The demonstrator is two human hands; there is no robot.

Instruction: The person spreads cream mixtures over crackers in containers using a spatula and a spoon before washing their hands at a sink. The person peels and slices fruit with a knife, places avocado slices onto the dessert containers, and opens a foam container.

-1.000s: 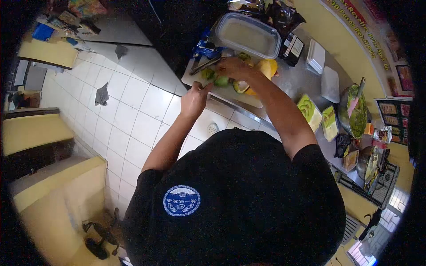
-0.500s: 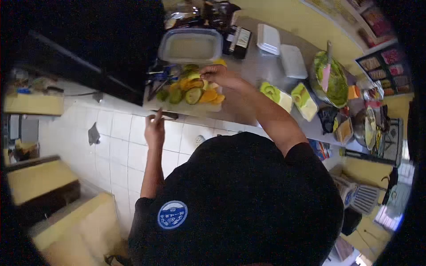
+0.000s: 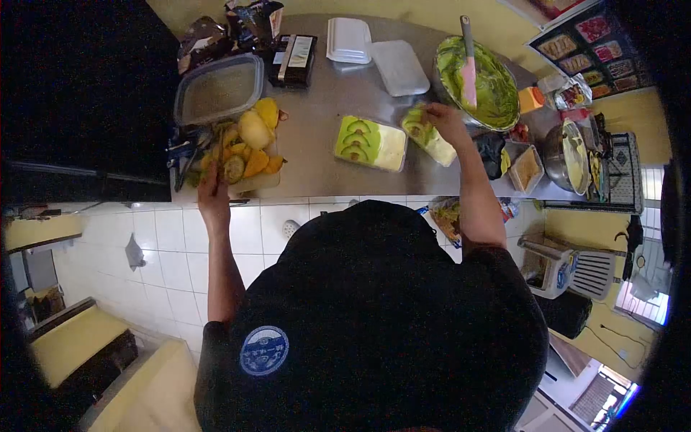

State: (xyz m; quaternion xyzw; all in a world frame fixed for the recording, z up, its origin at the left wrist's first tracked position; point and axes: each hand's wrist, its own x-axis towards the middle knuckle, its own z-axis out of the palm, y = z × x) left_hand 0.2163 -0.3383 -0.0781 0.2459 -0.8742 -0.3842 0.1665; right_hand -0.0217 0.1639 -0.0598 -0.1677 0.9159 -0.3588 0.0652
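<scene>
My left hand (image 3: 214, 196) is at the front of the cutting board (image 3: 263, 186), closed around what looks like a knife (image 3: 220, 147), its narrow blade pointing away over the fruit. Around it lie orange and green fruit peels (image 3: 255, 164) and a pale yellow mango (image 3: 254, 129). Over to the right, my right hand (image 3: 448, 124) has its fingertips together at the green slices in one clear container (image 3: 440, 153); anything pinched there is too small to make out. A second container (image 3: 389, 147) beside it holds avocado slices on green and cream layers.
A bowl of green cream (image 3: 497, 90) with a pink spatula (image 3: 468, 79) stands behind my right hand. White lidded boxes (image 3: 349, 42), a large plastic tub (image 3: 219, 90) and dark packets (image 3: 255, 21) line the back. A metal bowl (image 3: 572, 158) is far right.
My right hand has moved from the fruit pile to the right-hand container. My left hand has come up over the board with the knife. The whole view has shifted.
</scene>
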